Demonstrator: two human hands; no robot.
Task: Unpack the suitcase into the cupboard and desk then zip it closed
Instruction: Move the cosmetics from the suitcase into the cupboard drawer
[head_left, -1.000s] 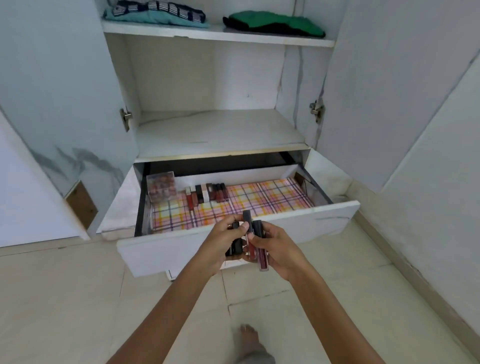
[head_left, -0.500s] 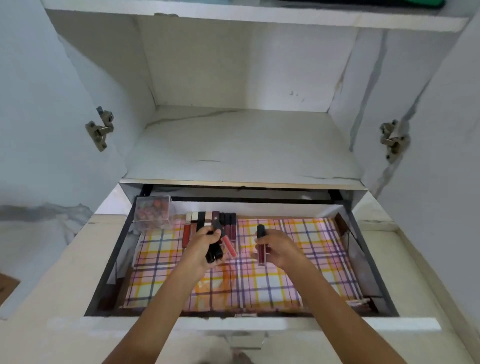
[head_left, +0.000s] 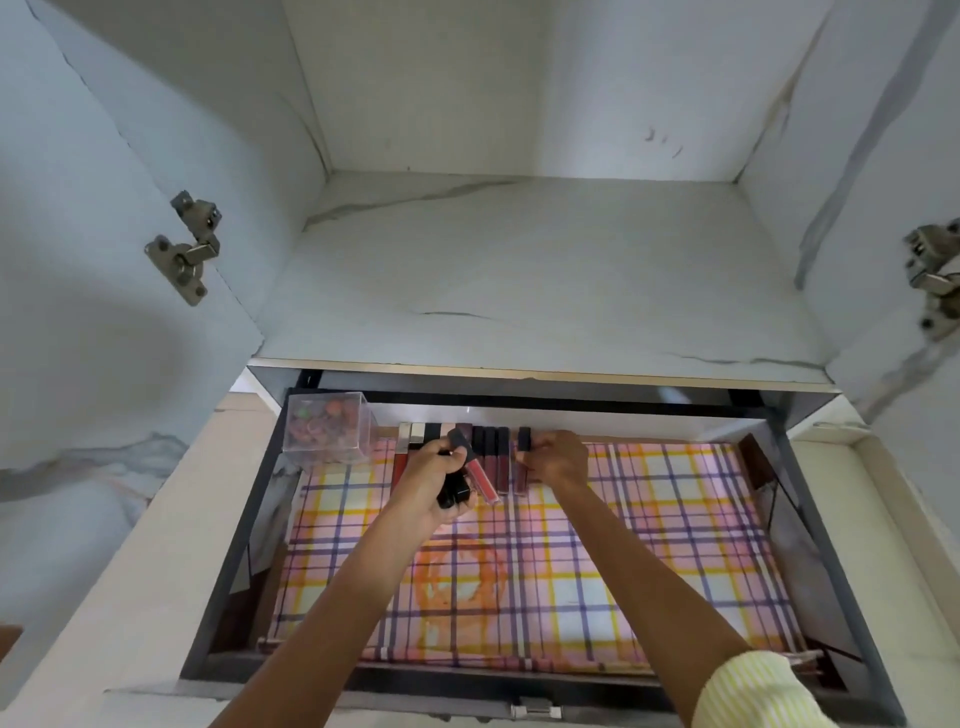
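Note:
The cupboard drawer (head_left: 239, 545) is pulled out, lined with a plaid sheet (head_left: 649, 540). A row of lip gloss tubes (head_left: 491, 457) with black caps lies along the drawer's back edge. My left hand (head_left: 434, 480) grips a bunch of lip gloss tubes (head_left: 475, 475) over the left part of that row. My right hand (head_left: 558, 460) pinches one dark red tube (head_left: 522, 467) and holds it at the right end of the row, its black cap toward the back.
A clear plastic box (head_left: 330, 428) of small colourful items stands in the drawer's back left corner. Above the drawer is a bare marble-look shelf (head_left: 545, 280). Both cupboard doors stand wide, with metal hinges (head_left: 187, 244) on the sides.
The camera has come close over the drawer. Both hands moved from in front of the drawer to its back row, and the right hand brought its tube down beside the row.

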